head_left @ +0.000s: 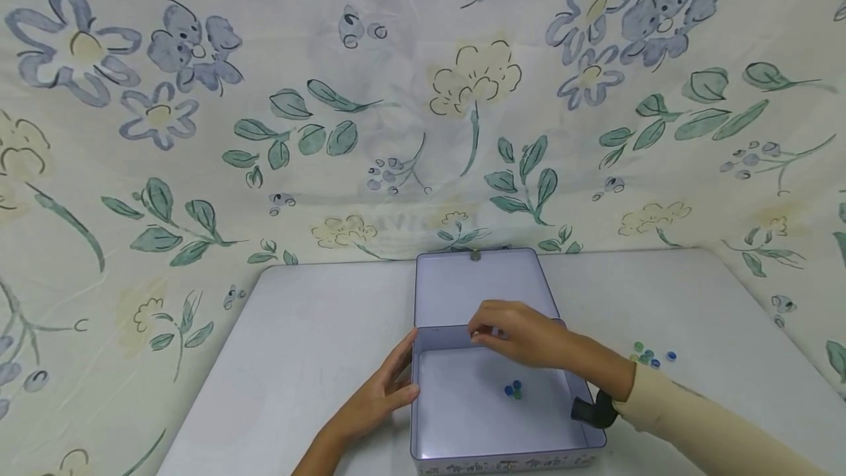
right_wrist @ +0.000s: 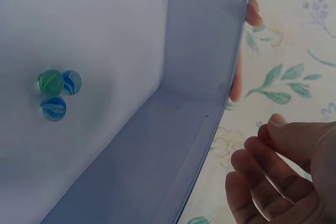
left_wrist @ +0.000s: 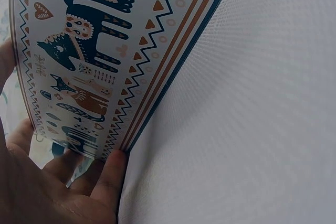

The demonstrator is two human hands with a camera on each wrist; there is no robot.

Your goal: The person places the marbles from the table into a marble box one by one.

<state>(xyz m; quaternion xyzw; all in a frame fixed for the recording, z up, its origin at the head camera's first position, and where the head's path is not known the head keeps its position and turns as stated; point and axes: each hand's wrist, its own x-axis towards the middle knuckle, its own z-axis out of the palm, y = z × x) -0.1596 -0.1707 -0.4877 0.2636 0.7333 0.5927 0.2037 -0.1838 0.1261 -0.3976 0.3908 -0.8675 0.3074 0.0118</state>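
Pinching a small dark red marble (right_wrist: 264,135) between thumb and index fingertip, the right hand (head_left: 523,330) hangs above the far end of an open box (head_left: 456,417), the marble at its fingertips. The remaining fingers curl loosely beneath. The left hand (head_left: 380,391) lies against the box's left side, fingers extended along the outer wall and touching it, thumb near the rim.

The box stands on a pale, smooth table (head_left: 297,358). Behind and around that table hangs a white cloth (head_left: 410,57) printed with blue flowers, yellow blooms and green leaves.

Nearest of the other things is the box's outer wall (left_wrist: 94,66), patterned with dark blue and orange-brown animals, triangles and zigzags. On the box floor, a green marble (right_wrist: 51,83) and two blue marbles (right_wrist: 54,108) sit clustered. A black wrist device (head_left: 595,411) and the right forearm cover part of the box's right wall. To the right, just past the forearm, loose green and blue marbles (head_left: 671,356) lie on the table. Farthest back, the raised lid (head_left: 485,285) leans away, a small metal clasp (head_left: 476,255) at its top edge.
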